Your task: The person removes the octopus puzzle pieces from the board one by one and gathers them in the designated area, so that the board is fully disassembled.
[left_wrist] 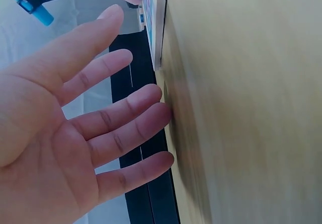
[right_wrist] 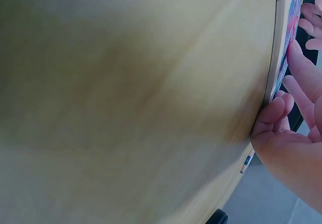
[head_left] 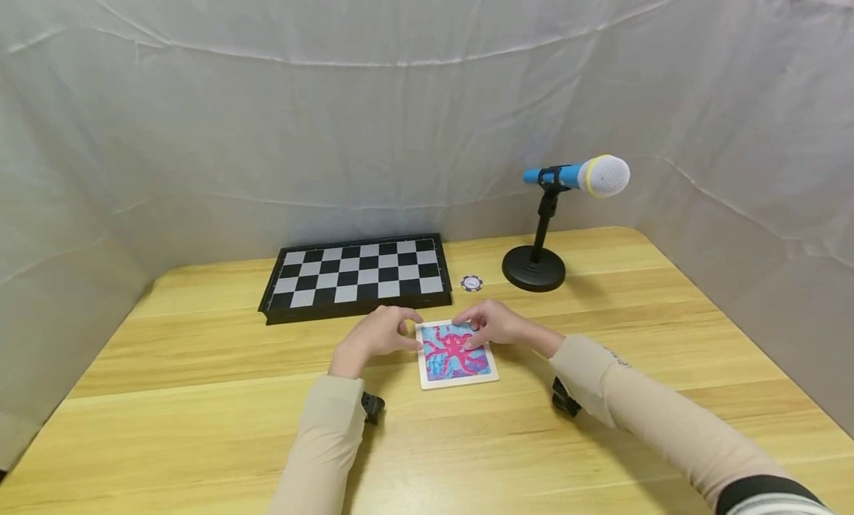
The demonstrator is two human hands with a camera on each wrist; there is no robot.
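A square octopus picture board [head_left: 457,353] with a pale frame lies flat on the wooden table. At its upper left corner is my left hand [head_left: 382,331], thumb and index finger spread apart. The left wrist view shows that hand's palm [left_wrist: 48,128] with loosely bent fingers and nothing between them. My right hand [head_left: 497,324] grips the board's upper right corner. Its thumb [right_wrist: 302,65] lies on the picture face, and its curled fingers [right_wrist: 275,110] are at the edge in the right wrist view.
A black-and-white chequered board [head_left: 356,274] lies behind the left hand. A poker chip [head_left: 471,283] sits beyond the right hand. Farther right, a blue microphone [head_left: 577,175] stands on a round black base [head_left: 534,269]. A pale curtain [head_left: 333,130] surrounds the table's back and sides.
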